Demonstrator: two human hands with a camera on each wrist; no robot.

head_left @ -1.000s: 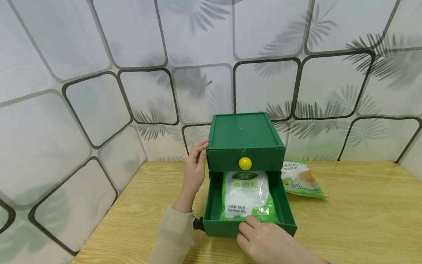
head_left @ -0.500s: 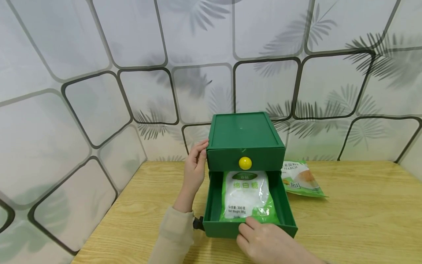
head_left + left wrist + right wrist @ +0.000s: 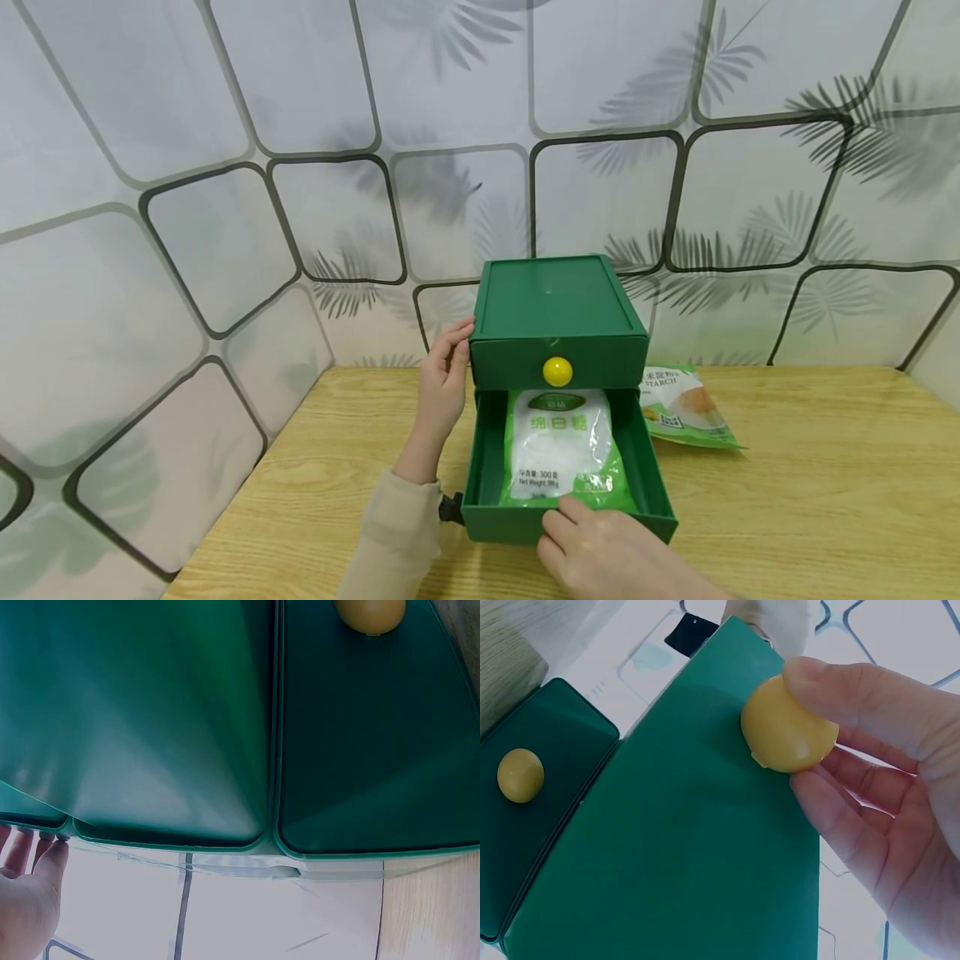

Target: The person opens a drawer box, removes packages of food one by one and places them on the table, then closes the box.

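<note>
A green two-drawer cabinet [image 3: 553, 296] stands on the table, its upper drawer [image 3: 510, 364] closed. The lower drawer [image 3: 487, 523] is pulled out, and a white and green bag of soft white sugar [image 3: 558, 442] lies flat inside. My left hand [image 3: 445, 379] rests against the cabinet's left side, fingers fairly straight; the left wrist view shows its fingertips at the green edge. At the drawer's front, my right hand [image 3: 600, 546] pinches a round yellow knob [image 3: 780, 731] between thumb and fingers. In the head view that knob is hidden behind the hand.
A starch bag [image 3: 686, 408] lies on the wooden table [image 3: 817, 483] to the cabinet's right, partly hidden behind it. The upper drawer has its own yellow knob [image 3: 557, 372]. Behind the table hangs a patterned backdrop [image 3: 465, 208].
The lower drawer has slid out very slightly toward me, with my right hand on its knob. My left hand and the cabinet body have stayed in place.
</note>
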